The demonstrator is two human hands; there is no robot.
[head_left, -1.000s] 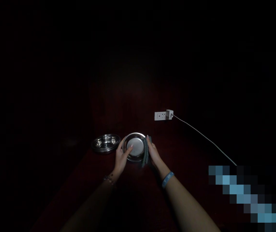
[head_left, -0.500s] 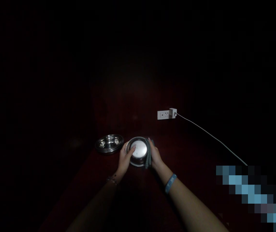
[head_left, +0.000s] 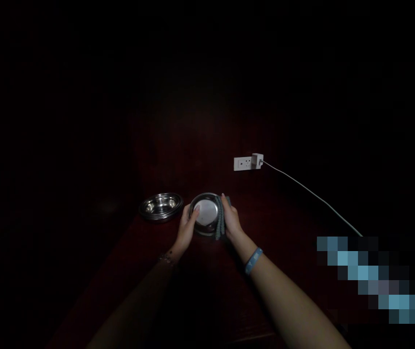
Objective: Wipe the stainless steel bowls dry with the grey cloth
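Head view: steel dish (head_left: 207, 212), apparently being wiped.
My left hand (head_left: 186, 230) grips its rim, right hand (head_left: 232, 224) clamps cloth (head_left: 219, 228) opposite; next stroke wants steadiness.

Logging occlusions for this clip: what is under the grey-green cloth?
Part of the metal dish: the cloth drapes over its right side, held there by the right hand. The rim beneath the cloth is covered, so it cannot be seen.

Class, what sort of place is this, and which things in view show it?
A dimly lit indoor spot, possibly in a home or a dining area. The wall socket with a white adapter points to indoors; the stacked steel dishes hint at dining.
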